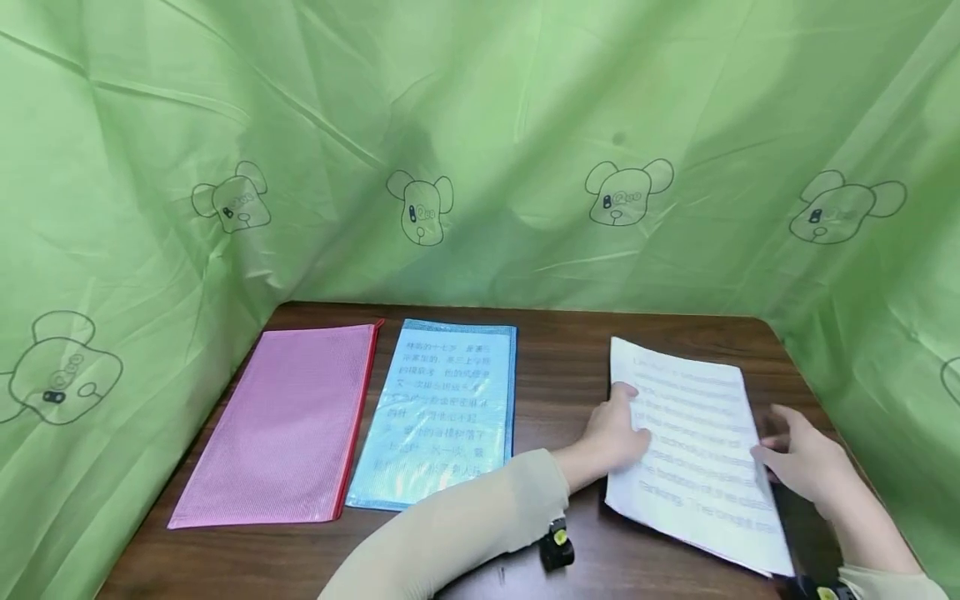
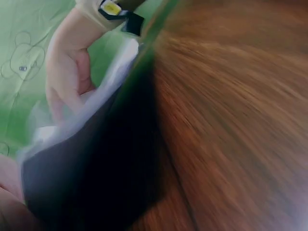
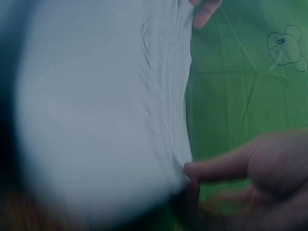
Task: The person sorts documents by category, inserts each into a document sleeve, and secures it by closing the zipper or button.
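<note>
A stack of white printed paper [image 1: 690, 450] stands tilted over the right side of the table. My left hand [image 1: 618, 429] grips its left edge, thumb on the top sheet. At the right edge is my right hand [image 1: 806, 458], its thumb on the paper's border and its other fingers curled beside it. The right wrist view shows many layered sheet edges, with the right thumb [image 3: 216, 168] against them near a corner. Seen from the left wrist, the stack's underside [image 2: 86, 178] is dark and blurred, angled up from the wood.
Left of the stack lies a blue mesh document pouch [image 1: 442, 408] with a printed sheet showing through. A pink mesh pouch [image 1: 285, 425] with a red edge lies farther left. The brown table [image 1: 562, 350] is enclosed by a green curtain [image 1: 480, 100] printed with bear heads.
</note>
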`<state>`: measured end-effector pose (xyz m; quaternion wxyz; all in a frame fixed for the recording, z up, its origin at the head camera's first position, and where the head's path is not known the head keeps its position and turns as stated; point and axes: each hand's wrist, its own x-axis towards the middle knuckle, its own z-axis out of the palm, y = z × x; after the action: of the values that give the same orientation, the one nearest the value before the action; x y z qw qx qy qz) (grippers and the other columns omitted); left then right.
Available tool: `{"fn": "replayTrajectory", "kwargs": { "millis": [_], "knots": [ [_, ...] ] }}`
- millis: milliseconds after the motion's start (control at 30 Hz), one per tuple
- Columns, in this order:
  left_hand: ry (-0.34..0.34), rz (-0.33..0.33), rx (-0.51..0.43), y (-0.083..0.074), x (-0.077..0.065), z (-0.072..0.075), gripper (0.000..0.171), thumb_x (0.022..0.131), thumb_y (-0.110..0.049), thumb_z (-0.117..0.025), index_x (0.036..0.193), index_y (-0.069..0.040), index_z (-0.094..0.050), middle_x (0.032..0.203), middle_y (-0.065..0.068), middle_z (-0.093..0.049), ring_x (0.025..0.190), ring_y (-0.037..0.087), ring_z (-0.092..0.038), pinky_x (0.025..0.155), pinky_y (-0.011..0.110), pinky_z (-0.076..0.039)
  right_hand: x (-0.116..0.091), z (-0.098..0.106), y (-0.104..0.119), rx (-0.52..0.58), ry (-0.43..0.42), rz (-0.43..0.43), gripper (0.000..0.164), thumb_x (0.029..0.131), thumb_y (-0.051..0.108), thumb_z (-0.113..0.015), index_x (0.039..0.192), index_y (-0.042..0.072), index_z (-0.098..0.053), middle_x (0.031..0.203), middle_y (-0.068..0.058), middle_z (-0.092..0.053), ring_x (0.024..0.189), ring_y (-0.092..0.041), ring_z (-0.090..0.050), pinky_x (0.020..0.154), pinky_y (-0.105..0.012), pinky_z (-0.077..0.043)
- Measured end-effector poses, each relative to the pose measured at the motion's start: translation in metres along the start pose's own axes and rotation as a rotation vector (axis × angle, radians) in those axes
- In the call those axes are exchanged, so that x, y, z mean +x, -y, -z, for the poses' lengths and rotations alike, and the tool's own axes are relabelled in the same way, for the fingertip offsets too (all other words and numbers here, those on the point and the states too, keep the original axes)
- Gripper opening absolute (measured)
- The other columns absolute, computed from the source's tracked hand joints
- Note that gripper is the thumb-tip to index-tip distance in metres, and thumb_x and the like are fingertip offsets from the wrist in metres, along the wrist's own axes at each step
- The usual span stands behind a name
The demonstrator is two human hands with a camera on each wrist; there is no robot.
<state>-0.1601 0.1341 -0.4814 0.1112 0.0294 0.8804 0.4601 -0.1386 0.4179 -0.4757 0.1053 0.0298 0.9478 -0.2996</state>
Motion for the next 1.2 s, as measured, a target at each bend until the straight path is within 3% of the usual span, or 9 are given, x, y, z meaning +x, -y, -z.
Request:
{"fn": "replayTrajectory", "kwargs": {
  "millis": [100,167,267,367,533,733,967,1067,1200],
  "knots": [
    [-0.052,-0.036,-0.07,0.014,-0.002,0.024,0.053,0.095,-0.004,-0.075,0.14,-0.026,-0.057,0.104,0.009,-0.074,0.081,0.016,-0.064,0.072,0.03,-0.055,0.003,-0.011,0.015,0.276,0.046,0.104,0.065,0.109,0.008,-0.064,0.16,-0.01,-0.029,0.11,-0.028,-0.072,0.088,-0.021,-0.072,0.072,-0.034,-0.062],
    [-0.076,-0.066,-0.155,0.025,-0.004,0.045,0.05,0.098,-0.004,-0.073,0.14,-0.028,-0.059,0.106,0.01,-0.075,0.079,0.017,-0.067,0.068,0.032,-0.057,0.005,-0.018,0.028,0.395,0.118,0.15,0.058,0.112,0.013,-0.062,0.159,-0.004,-0.034,0.11,-0.02,-0.072,0.089,-0.017,-0.068,0.074,-0.032,-0.058],
    [-0.06,-0.113,-0.328,0.046,-0.008,0.083,0.049,0.102,-0.003,-0.07,0.143,-0.028,-0.057,0.108,0.009,-0.071,0.075,0.02,-0.07,0.063,0.036,-0.061,0.012,-0.029,0.051,0.486,0.196,0.21,0.054,0.113,0.022,-0.063,0.158,0.003,-0.04,0.11,-0.014,-0.071,0.093,-0.019,-0.067,0.078,-0.034,-0.058],
    [-0.025,-0.153,-0.468,0.067,-0.015,0.119,0.051,0.104,-0.002,-0.066,0.146,-0.029,-0.054,0.117,0.008,-0.069,0.078,0.024,-0.075,0.064,0.042,-0.064,0.019,-0.045,0.075,0.537,0.179,0.326,0.051,0.111,0.019,-0.066,0.155,0.006,-0.046,0.115,-0.014,-0.073,0.098,-0.019,-0.068,0.081,-0.032,-0.058],
    [-0.016,-0.208,-0.534,0.094,-0.027,0.164,0.054,0.105,-0.002,-0.062,0.151,-0.026,-0.048,0.127,0.014,-0.07,0.086,0.03,-0.078,0.071,0.046,-0.065,0.025,-0.069,0.115,0.651,0.106,0.5,0.043,0.109,0.007,-0.065,0.149,0.002,-0.05,0.121,-0.014,-0.074,0.105,-0.02,-0.071,0.085,-0.03,-0.059],
    [-0.067,-0.209,-0.49,0.114,-0.035,0.184,0.058,0.108,-0.003,-0.063,0.155,-0.028,-0.04,0.128,0.014,-0.069,0.089,0.029,-0.078,0.073,0.043,-0.064,0.028,-0.089,0.15,0.802,0.164,0.508,0.048,0.109,0.003,-0.063,0.154,0.004,-0.045,0.131,-0.018,-0.072,0.102,-0.026,-0.077,0.081,-0.039,-0.065],
    [-0.087,-0.17,-0.471,0.134,-0.048,0.201,0.054,0.107,-0.006,-0.066,0.154,-0.02,-0.042,0.126,0.017,-0.067,0.094,0.028,-0.076,0.077,0.039,-0.064,0.025,-0.109,0.167,0.757,0.133,0.453,0.046,0.106,0.002,-0.068,0.15,0.008,-0.055,0.121,-0.026,-0.073,0.09,-0.029,-0.08,0.07,-0.043,-0.067],
    [-0.16,-0.179,-0.329,0.152,-0.054,0.23,0.048,0.105,-0.005,-0.068,0.148,-0.007,-0.048,0.122,0.021,-0.067,0.094,0.032,-0.073,0.076,0.04,-0.064,0.025,-0.108,0.167,0.726,0.125,0.438,0.045,0.105,0.002,-0.069,0.148,0.011,-0.057,0.118,-0.025,-0.074,0.088,-0.031,-0.08,0.068,-0.043,-0.067],
    [-0.318,-0.103,0.212,0.189,-0.063,0.28,0.054,0.098,-0.017,-0.078,0.14,0.001,-0.051,0.12,0.026,-0.068,0.098,0.039,-0.068,0.079,0.05,-0.059,0.025,-0.103,0.161,0.7,0.124,0.416,0.045,0.105,0.002,-0.069,0.147,0.011,-0.056,0.117,-0.025,-0.074,0.087,-0.031,-0.079,0.067,-0.044,-0.066]
  ]
}}
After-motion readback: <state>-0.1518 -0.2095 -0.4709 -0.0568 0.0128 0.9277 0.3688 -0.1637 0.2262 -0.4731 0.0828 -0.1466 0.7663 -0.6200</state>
